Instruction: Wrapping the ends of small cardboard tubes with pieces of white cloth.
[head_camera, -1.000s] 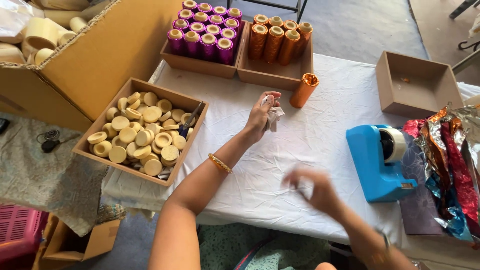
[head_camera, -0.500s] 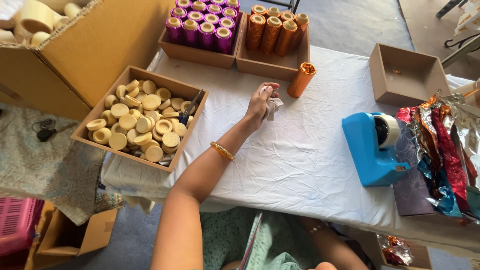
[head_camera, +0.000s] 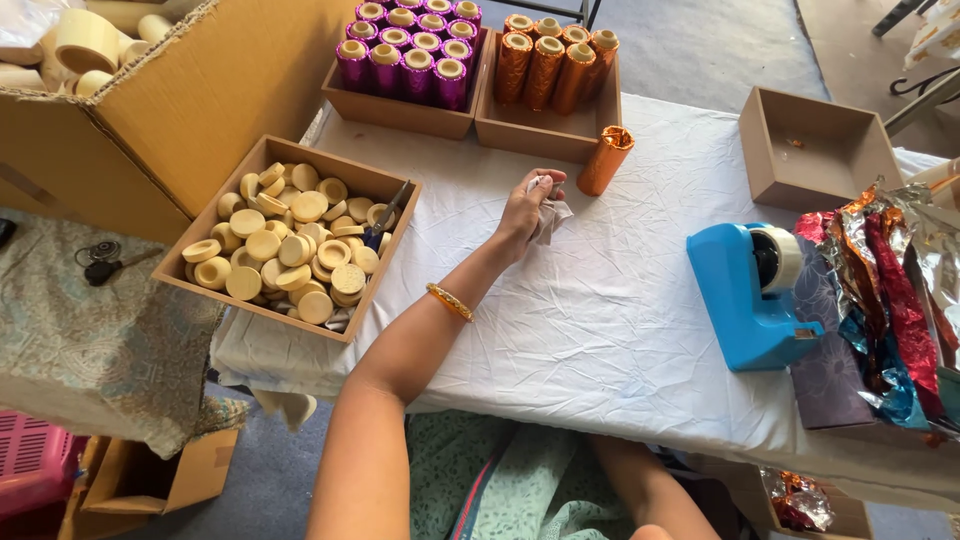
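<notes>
Crumpled white paper scrap (head_camera: 550, 215) sits pinched in the left hand (head_camera: 527, 208), whose fingers are curled around it, resting on the white tablecloth (head_camera: 600, 320) just left of the orange foil-wrapped roll (head_camera: 605, 160). The right hand is below the table edge, out of sight, so its grip cannot be told. Farther left of that roll stands the wooden tray of pale yellow spools (head_camera: 285, 245); well to its right is the blue tape dispenser (head_camera: 745, 290).

Crumpled white scrap (head_camera: 549, 216), clutched in left hand (head_camera: 526, 207), resting on white tablecloth (head_camera: 600, 320) near orange-foil roll (head_camera: 605, 160).
</notes>
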